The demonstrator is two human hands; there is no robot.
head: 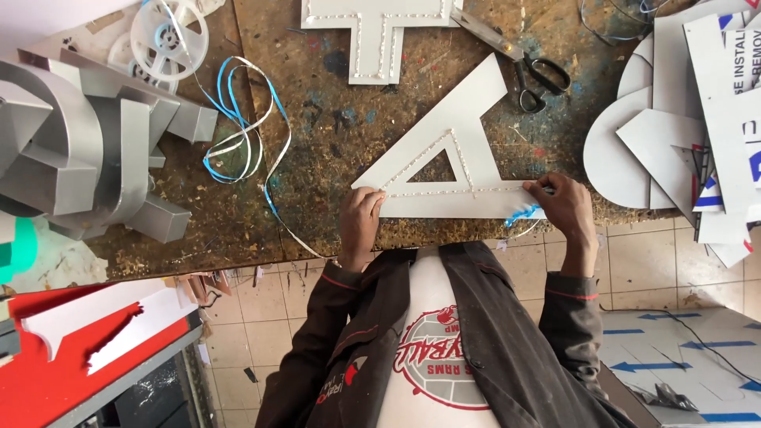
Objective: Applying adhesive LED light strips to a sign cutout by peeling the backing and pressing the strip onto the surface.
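Observation:
A white panel cut in the shape of a letter with a triangular hole (468, 150) lies flat on a worn wooden workbench (317, 190), with lines of small dots running along its edges. My left hand (361, 222) rests on the panel's near left corner, fingers curled over its edge. At the near right corner my right hand (567, 208) pinches a short blue and white wire (525, 214) against the panel.
Black-handled scissors (533, 70) and a second white dotted panel (379, 36) lie further back. A looped blue and white wire (238, 135), grey metal letter shells (79, 150) and white spools (168, 36) sit left. Stacked white sheets (682, 135) lie right; a red board (47, 372) is low left.

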